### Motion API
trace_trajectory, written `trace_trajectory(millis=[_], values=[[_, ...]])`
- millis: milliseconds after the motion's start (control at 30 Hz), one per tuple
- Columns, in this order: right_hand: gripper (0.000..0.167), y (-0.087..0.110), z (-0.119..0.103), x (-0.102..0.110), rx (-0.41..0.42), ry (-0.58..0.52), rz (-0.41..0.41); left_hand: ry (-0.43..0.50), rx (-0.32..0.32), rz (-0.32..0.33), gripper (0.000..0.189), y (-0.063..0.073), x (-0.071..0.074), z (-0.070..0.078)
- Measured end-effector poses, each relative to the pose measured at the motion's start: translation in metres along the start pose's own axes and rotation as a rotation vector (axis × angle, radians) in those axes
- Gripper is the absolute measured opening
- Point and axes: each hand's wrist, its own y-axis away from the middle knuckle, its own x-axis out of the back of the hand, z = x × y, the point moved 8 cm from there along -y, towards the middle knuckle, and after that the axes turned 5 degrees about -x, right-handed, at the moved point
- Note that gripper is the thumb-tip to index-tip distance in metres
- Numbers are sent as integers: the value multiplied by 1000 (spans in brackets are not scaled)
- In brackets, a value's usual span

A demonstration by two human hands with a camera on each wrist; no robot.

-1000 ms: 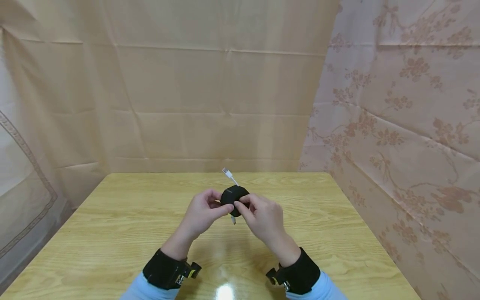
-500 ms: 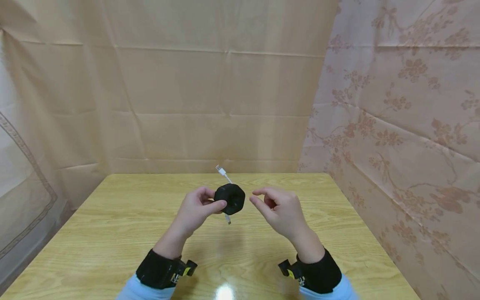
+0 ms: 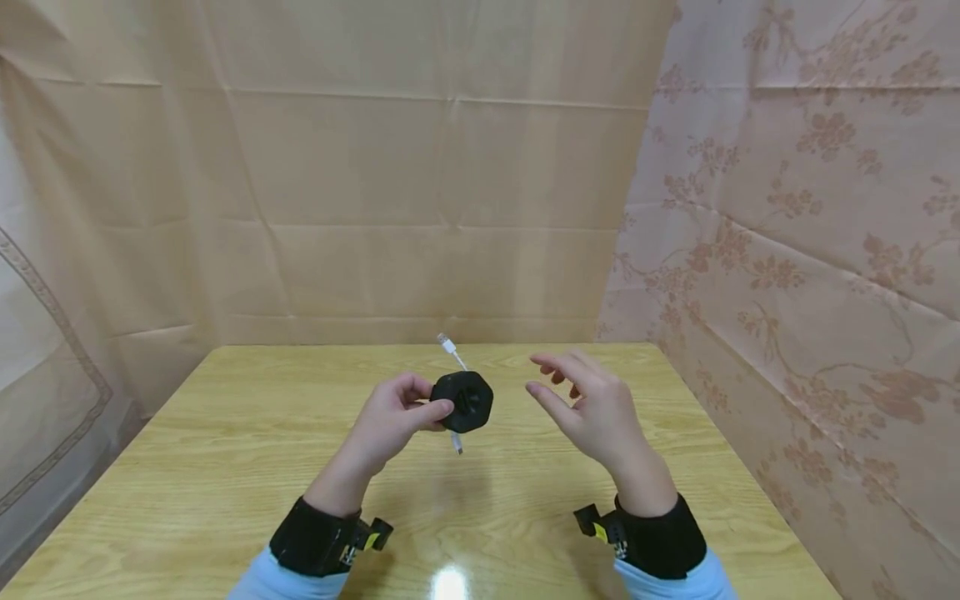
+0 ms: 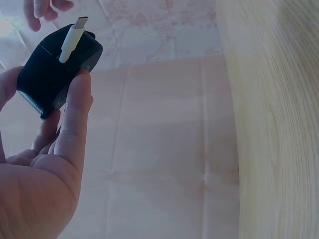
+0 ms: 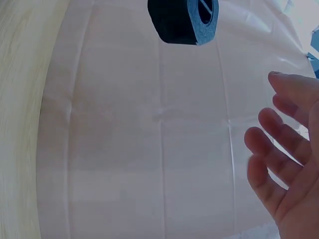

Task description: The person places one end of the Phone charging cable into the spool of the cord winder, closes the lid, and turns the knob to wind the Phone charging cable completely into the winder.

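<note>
Above the table, my left hand (image 3: 390, 421) pinches a black hexagonal cable winder (image 3: 480, 406) by its left edge, thumb on the near face. That face has a round recess at its middle. From the far side juts a short white cable ending in a USB plug (image 3: 448, 344). A smaller white-and-metal connector (image 4: 73, 42) sticks out of the opposite side, large in the left wrist view. My right hand (image 3: 600, 408) hovers to the right of the winder, apart from it, fingers loosely bent and holding nothing.
A light wood-grain table (image 3: 225, 467) lies below both hands. Behind it hangs a plain beige cloth (image 3: 360, 183), with a floral pink cloth (image 3: 787, 250) along the right side. Black bands with small cameras circle both wrists.
My right hand has let go of the cable winder and moved away to the right, its fingers spreading. The left hand keeps its grip, having shifted slightly left and turned the winder's recessed face into view.
</note>
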Motion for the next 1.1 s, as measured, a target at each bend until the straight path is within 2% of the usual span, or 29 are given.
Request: trace_trajectory(millis=[133,300,433,567,667,800,900,1100], values=[[40,0,-3,-1,62,86,-17,6,10,-34,25,0,-3,-3],[39,0,-13,-7,200,171,-66,12,29,-52,23,-1,-6,-7],[35,1,-19,-14,281,161,-73,12,44,-53,23,-2,-7,-10],[20,5,-24,-25,336,140,-53,11,62,-57,24,-1,-9,-12],[13,8,-26,-36,368,139,-61,11,67,-62,25,-1,-10,-14],[12,13,-26,-51,389,149,-114,1,64,-69,24,-1,-11,-15],[19,16,-25,-59,386,147,-145,-9,65,-60,23,0,-12,-16],[31,19,-26,-66,387,128,-150,0,76,-32,23,1,-11,-18]])
